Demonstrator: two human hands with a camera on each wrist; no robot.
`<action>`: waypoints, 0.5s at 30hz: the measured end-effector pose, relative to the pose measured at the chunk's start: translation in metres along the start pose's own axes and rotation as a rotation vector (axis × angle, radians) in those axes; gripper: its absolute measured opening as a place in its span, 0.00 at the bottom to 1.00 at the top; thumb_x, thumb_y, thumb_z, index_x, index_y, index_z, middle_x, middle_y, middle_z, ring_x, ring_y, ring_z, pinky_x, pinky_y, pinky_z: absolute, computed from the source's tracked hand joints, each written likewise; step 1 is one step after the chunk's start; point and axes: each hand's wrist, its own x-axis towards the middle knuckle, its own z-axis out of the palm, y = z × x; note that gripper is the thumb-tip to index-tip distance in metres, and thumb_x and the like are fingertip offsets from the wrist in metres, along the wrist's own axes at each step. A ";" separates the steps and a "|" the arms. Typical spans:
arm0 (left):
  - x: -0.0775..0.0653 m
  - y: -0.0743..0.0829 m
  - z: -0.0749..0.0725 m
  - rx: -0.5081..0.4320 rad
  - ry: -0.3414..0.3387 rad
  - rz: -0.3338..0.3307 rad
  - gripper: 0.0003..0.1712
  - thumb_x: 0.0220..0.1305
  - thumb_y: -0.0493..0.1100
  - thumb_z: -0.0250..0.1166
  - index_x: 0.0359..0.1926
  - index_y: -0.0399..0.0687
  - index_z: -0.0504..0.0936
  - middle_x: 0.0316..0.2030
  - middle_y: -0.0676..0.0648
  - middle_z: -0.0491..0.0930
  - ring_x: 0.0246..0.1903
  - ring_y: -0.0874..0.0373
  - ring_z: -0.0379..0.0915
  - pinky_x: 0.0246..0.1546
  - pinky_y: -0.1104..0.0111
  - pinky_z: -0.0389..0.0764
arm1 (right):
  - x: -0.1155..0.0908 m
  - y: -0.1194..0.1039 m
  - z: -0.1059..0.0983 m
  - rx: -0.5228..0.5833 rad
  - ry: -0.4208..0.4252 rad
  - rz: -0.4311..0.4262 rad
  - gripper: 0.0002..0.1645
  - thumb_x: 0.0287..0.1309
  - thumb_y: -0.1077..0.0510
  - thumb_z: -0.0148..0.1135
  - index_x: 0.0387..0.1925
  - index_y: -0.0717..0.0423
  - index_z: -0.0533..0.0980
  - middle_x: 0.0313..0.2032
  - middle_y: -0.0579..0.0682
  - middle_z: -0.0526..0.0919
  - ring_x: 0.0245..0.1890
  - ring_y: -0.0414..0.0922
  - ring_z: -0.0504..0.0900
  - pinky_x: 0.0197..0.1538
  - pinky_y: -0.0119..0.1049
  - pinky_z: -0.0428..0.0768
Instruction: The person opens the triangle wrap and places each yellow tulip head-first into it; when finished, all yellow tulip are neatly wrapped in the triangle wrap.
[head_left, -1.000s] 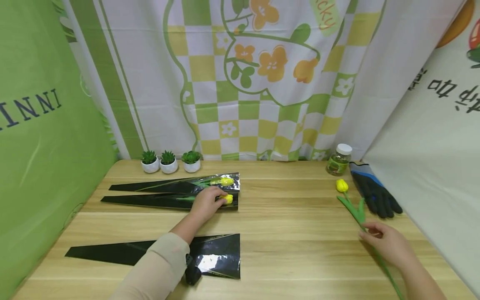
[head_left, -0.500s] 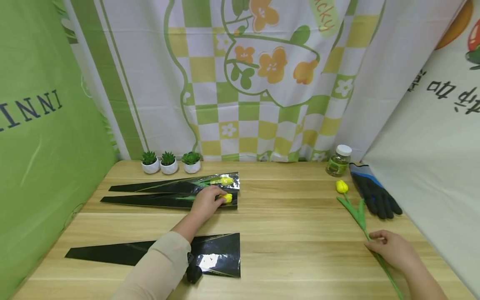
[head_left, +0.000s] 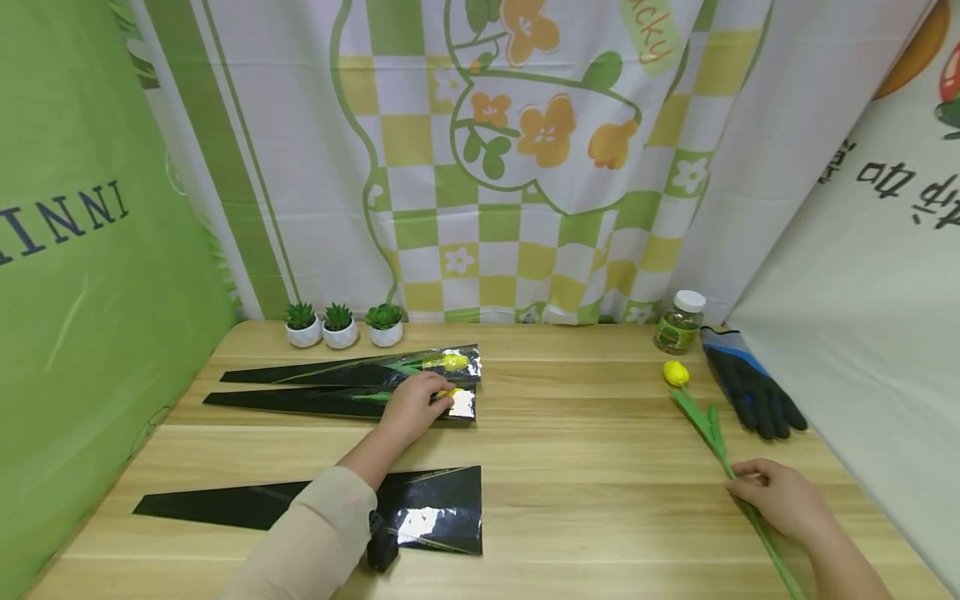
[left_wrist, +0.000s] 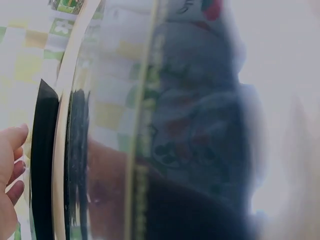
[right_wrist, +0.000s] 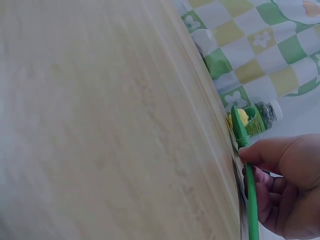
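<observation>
My left hand (head_left: 414, 410) lies over the nearer of two wrapped yellow tulips at the back left. Its fingertips are right at the wrapper's surface, beside the bloom, in the left wrist view. The farther wrapped tulip (head_left: 454, 362) lies parallel, in a black sleeve with a clear front. My right hand (head_left: 780, 498) pinches the green stem of an unwrapped yellow tulip (right_wrist: 253, 212) between thumb and fingers, below its leaves. The bloom points to the back, close to the jar. A flat black flower sleeve (head_left: 438, 500) lies nearer me, partly hidden under my left forearm.
Three small potted succulents (head_left: 340, 333) stand along the back left edge. At the back right are a lidded jar (head_left: 678, 323) and a black-and-blue work glove (head_left: 753, 387). A patterned curtain (head_left: 495, 250) hangs behind the wooden table (head_left: 585, 467).
My right hand has slid down the stem toward me, and the loose bloom has shifted slightly left. My left hand stays put, while glare now covers the end of the wrapper beside it.
</observation>
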 end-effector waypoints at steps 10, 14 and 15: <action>-0.017 0.004 -0.009 -0.028 0.043 0.052 0.14 0.64 0.43 0.67 0.49 0.43 0.86 0.52 0.42 0.80 0.57 0.43 0.72 0.61 0.50 0.74 | 0.003 -0.020 0.011 0.254 -0.056 0.054 0.31 0.69 0.51 0.56 0.60 0.73 0.68 0.31 0.46 0.79 0.26 0.36 0.74 0.29 0.32 0.81; -0.026 0.003 -0.009 -0.049 0.068 0.056 0.14 0.64 0.43 0.67 0.48 0.43 0.86 0.53 0.43 0.80 0.58 0.43 0.72 0.61 0.51 0.73 | 0.006 -0.029 0.016 0.340 -0.071 0.054 0.30 0.69 0.53 0.55 0.61 0.73 0.66 0.27 0.45 0.76 0.26 0.36 0.73 0.29 0.31 0.80; -0.028 0.003 -0.009 -0.056 0.076 0.058 0.13 0.64 0.43 0.67 0.47 0.43 0.86 0.53 0.43 0.80 0.58 0.44 0.72 0.60 0.51 0.74 | 0.007 -0.031 0.017 0.359 -0.073 0.050 0.30 0.69 0.54 0.55 0.62 0.74 0.65 0.27 0.46 0.75 0.25 0.36 0.73 0.28 0.31 0.80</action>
